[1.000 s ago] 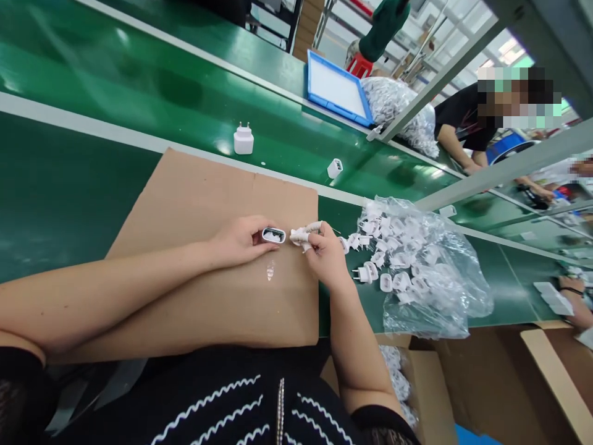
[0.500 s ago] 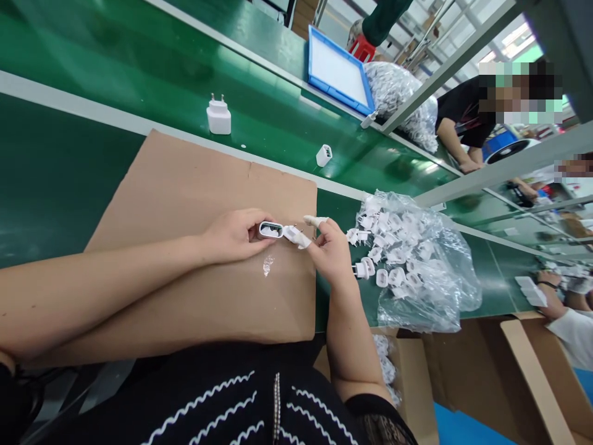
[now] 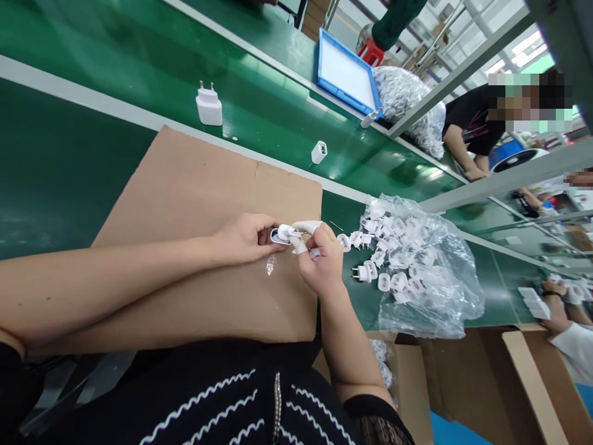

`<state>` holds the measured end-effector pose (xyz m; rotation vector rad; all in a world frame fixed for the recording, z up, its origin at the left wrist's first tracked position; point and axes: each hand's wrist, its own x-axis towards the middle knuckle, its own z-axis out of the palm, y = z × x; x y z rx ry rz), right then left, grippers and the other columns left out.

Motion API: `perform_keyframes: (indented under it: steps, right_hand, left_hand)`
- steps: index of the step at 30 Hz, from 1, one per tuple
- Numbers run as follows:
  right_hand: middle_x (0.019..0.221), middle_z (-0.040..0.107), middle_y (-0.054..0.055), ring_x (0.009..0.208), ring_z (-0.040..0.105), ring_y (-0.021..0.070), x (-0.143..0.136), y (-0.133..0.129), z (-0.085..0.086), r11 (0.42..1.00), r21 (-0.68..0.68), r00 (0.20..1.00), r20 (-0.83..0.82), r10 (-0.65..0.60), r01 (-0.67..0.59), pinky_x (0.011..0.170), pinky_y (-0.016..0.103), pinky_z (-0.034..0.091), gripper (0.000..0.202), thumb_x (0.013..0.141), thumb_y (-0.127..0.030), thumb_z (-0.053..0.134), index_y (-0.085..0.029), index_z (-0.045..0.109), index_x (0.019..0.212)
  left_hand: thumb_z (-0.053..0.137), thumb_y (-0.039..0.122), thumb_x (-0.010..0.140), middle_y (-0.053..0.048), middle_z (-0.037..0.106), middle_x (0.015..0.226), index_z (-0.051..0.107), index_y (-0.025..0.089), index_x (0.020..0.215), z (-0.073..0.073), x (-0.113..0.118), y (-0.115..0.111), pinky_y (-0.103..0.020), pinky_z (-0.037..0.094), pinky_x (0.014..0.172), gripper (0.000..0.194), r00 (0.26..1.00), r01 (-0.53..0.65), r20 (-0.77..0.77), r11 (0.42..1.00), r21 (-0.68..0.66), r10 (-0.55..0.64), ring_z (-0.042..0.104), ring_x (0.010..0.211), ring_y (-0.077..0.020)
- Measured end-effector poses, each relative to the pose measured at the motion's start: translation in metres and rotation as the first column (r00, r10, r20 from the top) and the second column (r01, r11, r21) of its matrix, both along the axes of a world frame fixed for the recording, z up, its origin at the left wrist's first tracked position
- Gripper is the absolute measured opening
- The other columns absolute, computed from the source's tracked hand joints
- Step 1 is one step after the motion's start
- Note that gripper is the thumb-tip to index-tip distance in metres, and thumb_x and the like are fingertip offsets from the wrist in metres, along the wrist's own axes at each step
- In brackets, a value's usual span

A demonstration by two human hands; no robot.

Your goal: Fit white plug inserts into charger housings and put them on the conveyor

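Note:
My left hand [image 3: 250, 238] is closed round a white charger housing [image 3: 274, 238], its hollow end facing my right hand. Between the covered thumb and finger of my right hand [image 3: 322, 256] is a white plug cap [image 3: 286, 232] with pins, held against the housing's opening. Whether the cap sits inside the housing cannot be made out. White covers wrap the fingertips of my right hand. Both hands are above a brown cardboard sheet [image 3: 199, 191]. To the right, loose white plug caps [image 3: 391, 238] lie in and beside a clear plastic bag [image 3: 456, 284].
On the green belt [image 3: 152, 80] stand a finished-looking charger [image 3: 209, 106] and an open housing [image 3: 319, 152]. Beyond them are a blue tray [image 3: 349, 71] and a bag of silvery pieces [image 3: 410, 102]. Cardboard boxes [image 3: 472, 364] stand lower right. Co-workers [image 3: 467, 136] sit at the right.
My right hand has brought the plug cap left and turned it onto the housing's opening. My left hand has shifted slightly right with the housing. The view has moved a little.

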<state>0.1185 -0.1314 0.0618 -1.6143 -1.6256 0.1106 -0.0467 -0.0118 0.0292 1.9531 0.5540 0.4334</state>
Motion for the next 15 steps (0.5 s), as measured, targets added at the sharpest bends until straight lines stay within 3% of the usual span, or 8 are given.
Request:
perform_keyframes:
  steps: [6, 10, 15]
  right_hand:
    - [0.088, 0.066, 0.006, 0.075, 0.060, 0.0177, -0.0044, 0.0022, -0.0035, 0.986, -0.161, 0.992, 0.120, -0.028, 0.047, 0.070, 0.029, 0.050, 0.023, 0.090, -0.020, 0.053, -0.021, 0.069, 0.106]
    - [0.094, 0.068, 0.008, 0.083, 0.063, 0.0197, -0.0048, 0.0013, -0.0036, 0.984, -0.169, 0.986, 0.167, -0.024, 0.052, 0.070, 0.029, 0.050, 0.028, 0.088, -0.016, 0.051, -0.021, 0.068, 0.109]
    - [0.092, 0.066, 0.007, 0.075, 0.059, 0.0192, -0.0073, -0.0009, -0.0021, 0.982, -0.163, 0.950, 0.309, -0.039, 0.094, 0.060, 0.028, 0.042, 0.034, 0.083, -0.011, 0.048, -0.020, 0.069, 0.108]
  left_hand:
    - [0.068, 0.050, 0.083, 0.000, 0.066, 0.073, 0.073, 0.020, 0.100, 0.0028, -0.0010, 0.0011, -0.027, 0.042, 0.058, 0.035, 1.000, 0.015, 0.006, 1.000, 0.005, -0.015, 0.058, 0.064, -0.0156]
    - [0.068, 0.051, 0.082, -0.001, 0.069, 0.076, 0.073, 0.020, 0.097, 0.0014, -0.0004, 0.0019, -0.027, 0.041, 0.058, 0.035, 1.000, 0.014, 0.017, 1.000, 0.026, -0.015, 0.059, 0.064, -0.0159]
    - [0.067, 0.053, 0.083, -0.001, 0.068, 0.074, 0.073, 0.019, 0.095, 0.0012, 0.0003, 0.0032, -0.028, 0.040, 0.057, 0.037, 1.000, 0.018, 0.015, 0.999, 0.040, -0.018, 0.058, 0.062, -0.0160]
